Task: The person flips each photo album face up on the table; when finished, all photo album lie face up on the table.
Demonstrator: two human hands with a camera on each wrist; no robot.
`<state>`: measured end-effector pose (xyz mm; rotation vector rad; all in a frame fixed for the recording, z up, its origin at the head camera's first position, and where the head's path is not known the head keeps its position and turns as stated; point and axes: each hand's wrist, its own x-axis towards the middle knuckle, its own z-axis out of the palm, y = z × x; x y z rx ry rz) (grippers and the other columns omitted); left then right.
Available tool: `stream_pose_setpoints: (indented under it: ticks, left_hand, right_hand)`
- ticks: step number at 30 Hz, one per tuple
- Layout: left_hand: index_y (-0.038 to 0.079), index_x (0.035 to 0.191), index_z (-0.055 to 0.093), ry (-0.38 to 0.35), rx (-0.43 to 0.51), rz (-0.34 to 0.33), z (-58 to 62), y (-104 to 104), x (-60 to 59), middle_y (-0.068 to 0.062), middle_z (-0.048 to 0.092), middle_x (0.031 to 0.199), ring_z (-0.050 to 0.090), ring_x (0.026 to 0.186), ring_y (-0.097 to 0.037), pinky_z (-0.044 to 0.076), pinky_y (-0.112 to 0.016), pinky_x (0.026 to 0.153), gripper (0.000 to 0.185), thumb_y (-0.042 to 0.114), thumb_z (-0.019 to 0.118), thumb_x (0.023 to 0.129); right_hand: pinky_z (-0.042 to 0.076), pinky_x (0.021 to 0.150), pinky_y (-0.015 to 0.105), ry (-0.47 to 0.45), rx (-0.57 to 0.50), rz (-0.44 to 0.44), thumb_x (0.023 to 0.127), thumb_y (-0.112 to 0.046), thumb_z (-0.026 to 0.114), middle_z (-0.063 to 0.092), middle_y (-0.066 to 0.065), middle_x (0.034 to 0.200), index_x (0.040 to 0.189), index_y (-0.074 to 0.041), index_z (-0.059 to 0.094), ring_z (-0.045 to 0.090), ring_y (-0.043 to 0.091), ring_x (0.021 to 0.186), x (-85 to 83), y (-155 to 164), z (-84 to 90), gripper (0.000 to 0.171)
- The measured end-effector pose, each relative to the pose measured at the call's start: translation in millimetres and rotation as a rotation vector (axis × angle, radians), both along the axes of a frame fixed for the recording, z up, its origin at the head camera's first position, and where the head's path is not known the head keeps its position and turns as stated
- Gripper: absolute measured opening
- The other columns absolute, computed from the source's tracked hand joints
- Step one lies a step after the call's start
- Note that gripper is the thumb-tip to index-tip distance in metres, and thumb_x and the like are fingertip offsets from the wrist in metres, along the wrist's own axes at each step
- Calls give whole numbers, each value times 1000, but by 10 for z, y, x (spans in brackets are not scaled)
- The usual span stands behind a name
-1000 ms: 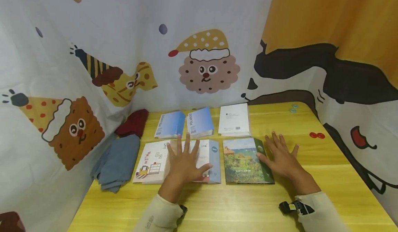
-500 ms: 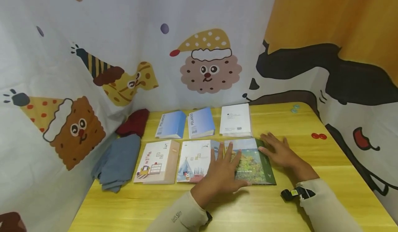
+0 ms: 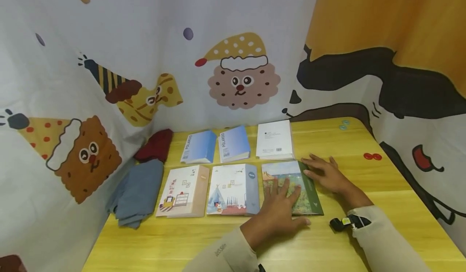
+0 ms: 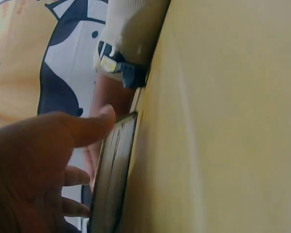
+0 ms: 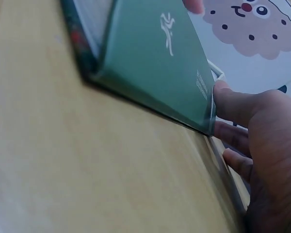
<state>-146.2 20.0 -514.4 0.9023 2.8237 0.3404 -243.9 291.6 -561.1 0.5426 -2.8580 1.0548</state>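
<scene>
Head view: yellow tabletop (image 3: 364, 183), cartoon curtain (image 3: 236, 73) behind. Near row, left to right: cream album (image 3: 183, 191), tent album (image 3: 233, 189), green album (image 3: 291, 183). Far row: two blue albums (image 3: 198, 146) (image 3: 234, 143), white album (image 3: 274, 139). Grey cloth (image 3: 138, 191) and red cloth (image 3: 156, 144) at far left. Left hand (image 3: 278, 211) lies flat on the near part of the green album's cover, fingers straight and spread. Right hand (image 3: 325, 174) rests against that album's right edge, fingers extended and relaxed. Red dots (image 3: 371, 156) on the tabletop at right.

Left wrist view: left hand (image 4: 34, 170) close to lens, thumb stretched over the green album (image 4: 111, 179), seen edge-on on the tabletop (image 4: 223, 121); other sleeve with wrist strap (image 4: 123, 70) beyond.

Right wrist view: green album (image 5: 155, 63) lying on the tabletop (image 5: 63, 170), its spine side towards the lens; right hand (image 5: 262, 145) touching its far corner, fingers (image 5: 233, 104) loosely bent, gripping nothing
</scene>
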Motion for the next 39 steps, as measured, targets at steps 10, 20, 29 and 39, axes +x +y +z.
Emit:
stream_pose_setpoints:
  ticks: [10,20,29,39]
  left_hand:
    - [40,173,27,77,-34,45,-130,137,52,-11,21,184,21,165,-56,29,-75,129,90,87,43,99]
    - [39,170,39,141,-33,72,-127,188,28,-13,29,181,26,162,-59,32,-79,124,77,79,46,104]
    - [33,170,41,125,164,37,-173,173,47,-18,28,180,27,160,-62,28,-83,123,76,73,49,106]
    - [28,177,19,13,383,14,-122,117,54,-15,19,183,30,164,-52,39,-73,124,85,69,47,109]
  right_hand:
    - [-4,126,84,-1,-3,-6,107,-32,72,45,32,168,152,-14,66,38,57,157,40,5,-19,49]
    - [0,126,85,37,-45,-20,106,-26,74,52,32,162,147,-8,70,46,58,151,31,-18,54,45]
    - [52,114,38,6,-218,-77,108,-22,71,71,21,146,143,-8,73,70,13,126,58,-10,100,37]
    - [67,75,26,-147,-891,185,113,2,51,73,-5,140,154,15,49,78,6,107,114,16,181,42]
